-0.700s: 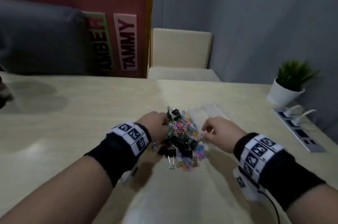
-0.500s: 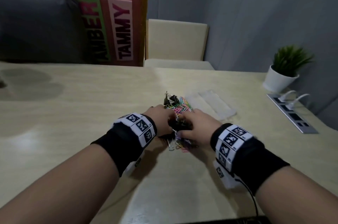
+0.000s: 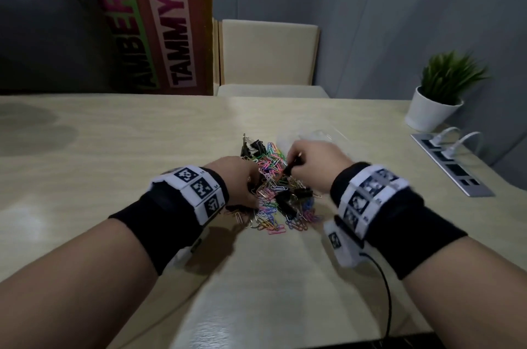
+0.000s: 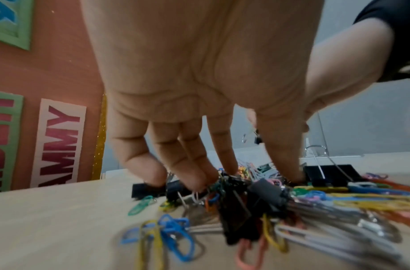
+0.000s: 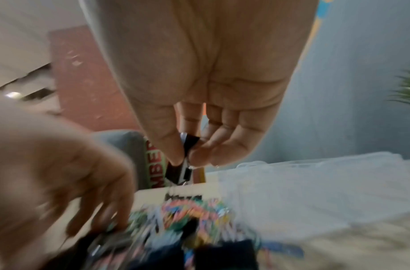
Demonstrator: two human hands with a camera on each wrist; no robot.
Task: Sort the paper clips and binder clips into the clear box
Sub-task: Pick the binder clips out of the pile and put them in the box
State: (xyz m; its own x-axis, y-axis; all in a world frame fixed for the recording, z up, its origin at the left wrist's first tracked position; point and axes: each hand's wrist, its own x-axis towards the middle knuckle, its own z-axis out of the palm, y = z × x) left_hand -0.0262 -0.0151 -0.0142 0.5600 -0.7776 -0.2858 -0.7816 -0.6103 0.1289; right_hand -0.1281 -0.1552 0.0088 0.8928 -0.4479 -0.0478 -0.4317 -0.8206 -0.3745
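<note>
A heap of coloured paper clips (image 3: 273,197) mixed with black binder clips (image 3: 285,202) lies mid-table. My left hand (image 3: 251,186) is on the heap's left side; in the left wrist view its straight fingers (image 4: 199,175) and thumb touch the clips (image 4: 264,191) without closing round any. My right hand (image 3: 293,163) hovers over the heap's far right part. Its thumb and forefinger (image 5: 173,155) pinch one black binder clip (image 5: 176,172) just above the pile. The clear box (image 3: 316,135) sits right behind that hand, also the pale clear box (image 5: 314,182) in the right wrist view.
A white potted plant (image 3: 433,109) stands at the table's far right, with a grey power strip (image 3: 453,166) and white plugs in front of it. A beige chair (image 3: 268,58) stands beyond the far edge. A black cable (image 3: 385,291) trails from my right wrist.
My right hand dipped into the heap beside the left, then rose back to the right pinching a black binder clip. The left hand stayed on the heap.
</note>
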